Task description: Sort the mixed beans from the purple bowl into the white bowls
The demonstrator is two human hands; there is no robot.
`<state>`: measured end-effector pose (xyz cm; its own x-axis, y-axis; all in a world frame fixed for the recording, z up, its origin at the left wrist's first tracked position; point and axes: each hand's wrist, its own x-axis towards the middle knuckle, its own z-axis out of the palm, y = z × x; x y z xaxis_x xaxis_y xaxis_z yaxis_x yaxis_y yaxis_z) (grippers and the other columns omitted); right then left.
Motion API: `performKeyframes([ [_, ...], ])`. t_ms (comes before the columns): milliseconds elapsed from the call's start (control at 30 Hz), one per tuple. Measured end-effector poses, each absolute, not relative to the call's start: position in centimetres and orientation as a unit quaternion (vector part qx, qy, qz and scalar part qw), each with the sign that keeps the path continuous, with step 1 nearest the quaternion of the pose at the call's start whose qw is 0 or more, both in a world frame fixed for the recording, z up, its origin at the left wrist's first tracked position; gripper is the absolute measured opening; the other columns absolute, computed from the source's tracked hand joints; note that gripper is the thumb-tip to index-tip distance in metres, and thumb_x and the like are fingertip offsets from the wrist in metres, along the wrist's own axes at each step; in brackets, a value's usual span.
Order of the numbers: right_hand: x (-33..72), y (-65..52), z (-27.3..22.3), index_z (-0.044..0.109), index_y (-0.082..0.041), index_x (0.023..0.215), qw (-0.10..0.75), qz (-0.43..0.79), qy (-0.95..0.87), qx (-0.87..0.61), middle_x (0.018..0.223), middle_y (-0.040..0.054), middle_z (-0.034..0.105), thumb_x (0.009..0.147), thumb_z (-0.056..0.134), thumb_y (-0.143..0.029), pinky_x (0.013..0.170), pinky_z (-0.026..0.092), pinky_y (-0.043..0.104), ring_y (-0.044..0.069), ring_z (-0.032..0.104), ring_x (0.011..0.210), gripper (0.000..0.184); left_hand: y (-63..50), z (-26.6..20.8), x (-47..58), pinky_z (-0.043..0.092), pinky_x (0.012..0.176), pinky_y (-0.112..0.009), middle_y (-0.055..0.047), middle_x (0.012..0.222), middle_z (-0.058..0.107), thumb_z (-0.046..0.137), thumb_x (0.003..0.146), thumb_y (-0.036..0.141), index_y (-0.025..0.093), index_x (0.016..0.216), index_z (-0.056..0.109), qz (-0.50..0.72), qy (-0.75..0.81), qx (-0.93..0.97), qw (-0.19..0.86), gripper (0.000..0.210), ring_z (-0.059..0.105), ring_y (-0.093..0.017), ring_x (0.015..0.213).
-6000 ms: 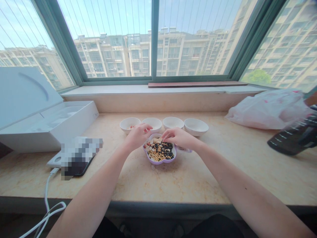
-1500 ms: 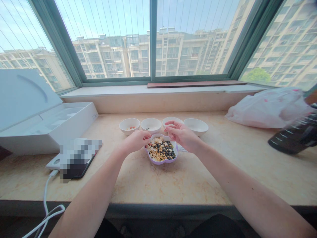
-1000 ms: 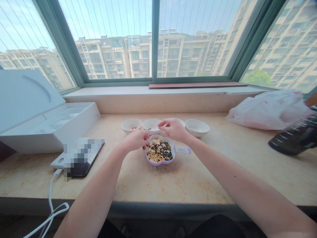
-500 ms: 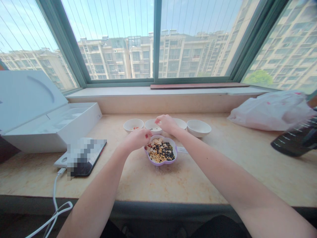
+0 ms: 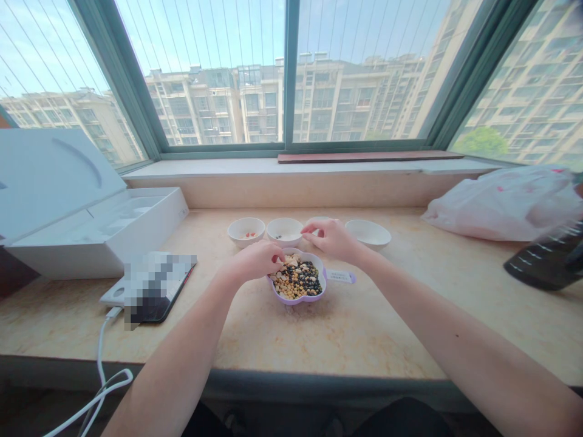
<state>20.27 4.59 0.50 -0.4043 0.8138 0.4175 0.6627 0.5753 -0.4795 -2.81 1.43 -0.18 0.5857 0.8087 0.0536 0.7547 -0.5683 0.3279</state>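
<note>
A purple-rimmed scalloped bowl (image 5: 304, 299) with a flat handle holds mixed beans and seeds (image 5: 296, 279) in black, yellow and pale colours. My left hand (image 5: 259, 262) reaches over its left rim, fingers curled in a pinch at the beans; whatever they hold is hidden. My right hand (image 5: 331, 238) is above the bowl's far right side, thumb and forefinger close together; anything between them is too small to name. Behind are small white bowls: one with reddish bits (image 5: 246, 241), one with a few dark bits (image 5: 279, 240), one partly covered (image 5: 319, 218) by my right hand, and one at right (image 5: 368, 243).
At left stand an open white box (image 5: 59, 261) and a phone-like device (image 5: 170, 297) beside a white cable (image 5: 101, 346). A white plastic bag (image 5: 496, 209) and a dark container with scale marks (image 5: 537, 267) occupy the right. The counter's front edge (image 5: 319, 371) is near me.
My right hand has moved right and slightly down, away from the second white bowl, uncovering it and the purple bowl's handle. My left hand has shifted slightly right over the beans.
</note>
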Motion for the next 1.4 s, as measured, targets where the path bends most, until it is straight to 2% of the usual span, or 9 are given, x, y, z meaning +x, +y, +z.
performKeyframes([
  [133,21.4,2.9,-0.9,0.077,-0.018,0.093,0.336,0.177,-0.813,-0.441,0.068,0.0023,0.069,0.09,0.061,-0.039,0.055,0.039,0.028,0.014,0.055,0.056,0.026,1.3,-0.4,-2.6,0.032,0.053,-0.026,-0.002,0.069,0.064,0.055,0.076,0.013,0.017,0.061,0.066,0.098,0.444,0.883,0.121,0.019,0.053,-0.013,0.059],
  [300,21.6,1.7,-1.9,0.077,-0.017,0.092,0.333,0.198,-0.816,-0.429,0.065,0.0018,0.067,0.091,0.058,-0.033,0.054,0.037,0.028,0.013,0.051,0.053,0.025,1.0,-0.2,-2.5,0.035,0.056,-0.027,-0.002,0.069,0.064,0.06,0.078,0.017,0.018,0.06,0.067,0.108,0.454,0.878,0.105,0.02,0.055,-0.013,0.061],
  [467,21.8,1.4,-1.9,0.077,-0.017,0.09,0.327,0.196,-0.825,-0.418,0.061,0.0008,0.065,0.091,0.058,-0.028,0.054,0.037,0.027,0.012,0.051,0.052,0.022,1.0,-0.4,-2.5,0.043,0.063,-0.027,-0.004,0.085,0.072,0.061,0.08,0.018,0.021,0.078,0.076,0.105,0.464,0.873,0.106,0.016,0.062,-0.017,0.073],
  [600,21.7,1.4,-1.9,0.077,-0.018,0.088,0.333,0.187,-0.824,-0.419,0.062,0.0009,0.065,0.091,0.058,-0.027,0.056,0.038,0.026,0.012,0.052,0.054,0.021,1.0,-0.7,-2.2,0.048,0.072,-0.027,-0.004,0.101,0.074,0.061,0.082,0.022,0.025,0.097,0.079,0.114,0.457,0.876,0.108,0.023,0.066,-0.019,0.084],
  [1000,21.3,1.2,-2.3,0.076,-0.018,0.086,0.324,0.216,-0.825,-0.41,0.068,0.0026,0.069,0.09,0.06,-0.026,0.056,0.04,0.026,0.014,0.056,0.059,0.019,1.3,-1.5,-1.4,0.05,0.081,-0.03,-0.005,0.102,0.073,0.055,0.083,0.016,0.023,0.086,0.076,0.113,0.464,0.876,0.073,0.022,0.067,-0.022,0.093],
  [1200,21.3,1.2,-2.3,0.076,-0.019,0.086,0.321,0.221,-0.823,-0.413,0.064,0.002,0.067,0.09,0.061,-0.027,0.054,0.039,0.026,0.014,0.056,0.057,0.018,1.1,-1.6,-1.1,0.048,0.075,-0.029,-0.006,0.095,0.072,0.053,0.08,0.012,0.02,0.077,0.068,0.114,0.462,0.877,0.064,0.017,0.065,-0.021,0.089],
  [1400,21.2,1.2,-2.2,0.077,-0.018,0.085,0.325,0.22,-0.824,-0.409,0.067,0.0026,0.069,0.09,0.06,-0.026,0.057,0.041,0.026,0.014,0.057,0.059,0.019,1.0,-1.4,-1.3,0.046,0.07,-0.029,-0.006,0.089,0.07,0.056,0.079,0.013,0.019,0.077,0.065,0.149,0.455,0.875,0.064,0.01,0.064,-0.02,0.083],
])
